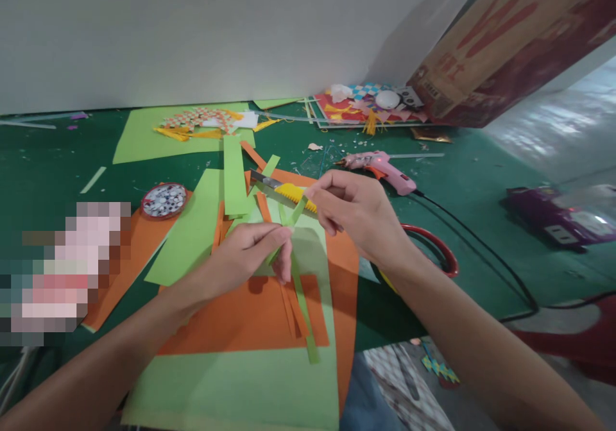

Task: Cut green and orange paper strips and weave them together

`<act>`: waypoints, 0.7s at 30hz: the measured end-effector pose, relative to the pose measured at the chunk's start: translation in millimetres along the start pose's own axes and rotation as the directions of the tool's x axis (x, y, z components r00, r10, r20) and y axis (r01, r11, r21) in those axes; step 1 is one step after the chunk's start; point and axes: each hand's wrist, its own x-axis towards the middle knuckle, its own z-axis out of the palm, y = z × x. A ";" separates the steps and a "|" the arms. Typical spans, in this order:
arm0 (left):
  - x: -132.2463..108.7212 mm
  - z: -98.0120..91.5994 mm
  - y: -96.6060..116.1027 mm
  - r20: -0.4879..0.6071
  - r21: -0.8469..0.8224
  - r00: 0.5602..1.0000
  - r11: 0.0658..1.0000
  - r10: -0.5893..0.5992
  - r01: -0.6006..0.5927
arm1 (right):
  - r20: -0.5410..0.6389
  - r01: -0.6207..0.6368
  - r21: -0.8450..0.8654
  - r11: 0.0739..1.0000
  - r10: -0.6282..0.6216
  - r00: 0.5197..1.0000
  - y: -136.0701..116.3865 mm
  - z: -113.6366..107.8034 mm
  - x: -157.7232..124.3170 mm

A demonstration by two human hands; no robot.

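Forearms point(481, 315) nearest cam. L hand point(260, 245) & R hand point(356, 210) both pinching green paper strip point(298, 209), held between them above paper sheets point(231, 386) on tabletop point(481, 245). Prob. v. light, bendy, creases/tears easily; best taken w/ fingertips nr ends, gently.

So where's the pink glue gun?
In the head view, the pink hot glue gun lies right of centre on the green table, just beyond the right hand.

Dim light, glare upper right.
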 end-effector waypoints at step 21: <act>0.7 1.1 -3.2 -0.044 0.086 0.997 0.995 0.061 -0.057 | -0.106 0.059 0.005 0.998 -0.058 0.993 0.9 -7.1 3.7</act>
